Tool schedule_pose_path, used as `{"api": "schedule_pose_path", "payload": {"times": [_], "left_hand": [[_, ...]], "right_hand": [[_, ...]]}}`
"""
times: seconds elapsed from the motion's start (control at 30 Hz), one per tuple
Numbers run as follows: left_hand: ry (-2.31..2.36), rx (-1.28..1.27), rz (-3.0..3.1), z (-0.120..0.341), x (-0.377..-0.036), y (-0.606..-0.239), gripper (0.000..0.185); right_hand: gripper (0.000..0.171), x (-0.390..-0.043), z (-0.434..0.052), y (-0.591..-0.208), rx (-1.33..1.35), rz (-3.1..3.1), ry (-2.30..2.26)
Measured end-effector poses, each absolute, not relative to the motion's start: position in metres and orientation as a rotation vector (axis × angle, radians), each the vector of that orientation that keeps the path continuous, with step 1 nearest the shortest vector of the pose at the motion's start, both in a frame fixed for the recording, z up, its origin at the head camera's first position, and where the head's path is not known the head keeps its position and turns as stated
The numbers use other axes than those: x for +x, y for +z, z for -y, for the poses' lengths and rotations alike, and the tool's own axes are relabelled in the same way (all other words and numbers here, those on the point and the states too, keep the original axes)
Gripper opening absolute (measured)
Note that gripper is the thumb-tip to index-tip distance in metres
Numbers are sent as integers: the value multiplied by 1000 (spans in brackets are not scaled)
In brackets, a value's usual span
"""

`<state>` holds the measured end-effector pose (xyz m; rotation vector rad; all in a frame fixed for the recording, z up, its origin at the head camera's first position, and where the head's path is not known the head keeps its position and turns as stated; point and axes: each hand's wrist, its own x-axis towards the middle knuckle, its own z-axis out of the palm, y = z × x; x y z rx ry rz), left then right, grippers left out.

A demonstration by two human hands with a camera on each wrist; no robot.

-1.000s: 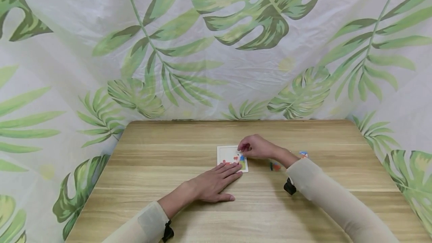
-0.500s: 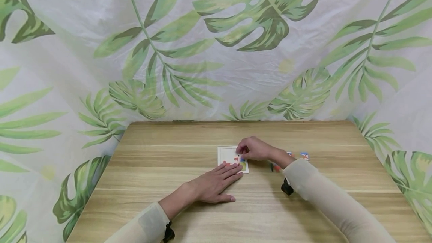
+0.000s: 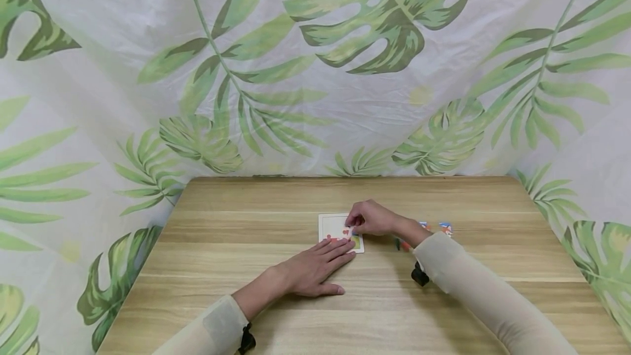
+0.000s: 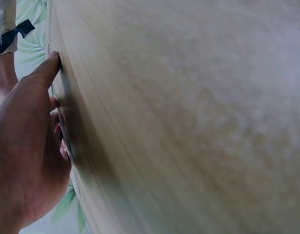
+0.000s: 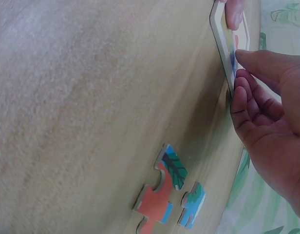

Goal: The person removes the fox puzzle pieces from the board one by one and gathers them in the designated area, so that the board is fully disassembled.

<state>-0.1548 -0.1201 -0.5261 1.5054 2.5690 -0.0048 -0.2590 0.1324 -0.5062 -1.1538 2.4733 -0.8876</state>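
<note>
The right hand point(image 3: 373, 218) bends its fingers point(image 5: 247, 92) onto a piece at the puzzle board point(image 3: 331, 225), the left hand point(image 3: 311, 268) lies flat with fingertips spread on the board's 6 o'clock edge, and loose puzzle pieces point(image 5: 170, 192) sit at 3 o'clock on the wooden surface point(image 3: 236, 234).

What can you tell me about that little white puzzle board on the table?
The puzzle board is a small, thin square tray with a white raised rim, seemingly cardboard, lying flat near the middle of the wooden table. Much of its inside looks bare white; colourful pieces fill its near right part. The left hand rests straight fingers on its near edge, and the right hand touches its right side with curled fingers. Loose pieces lie apart to its right.
</note>
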Motion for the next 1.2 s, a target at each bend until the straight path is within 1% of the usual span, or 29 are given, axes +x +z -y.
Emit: {"api": "schedule_pose_path", "payload": {"times": [0.3, 1.2], "left_hand": [[4, 1494, -2559, 120, -155, -526, 82], [23, 1487, -2554, 120, -155, -524, 82]], "right_hand": [[13, -260, -130, -509, -1127, -2457, -877], [15, -259, -133, -511, -1058, -2381, -985]]}}
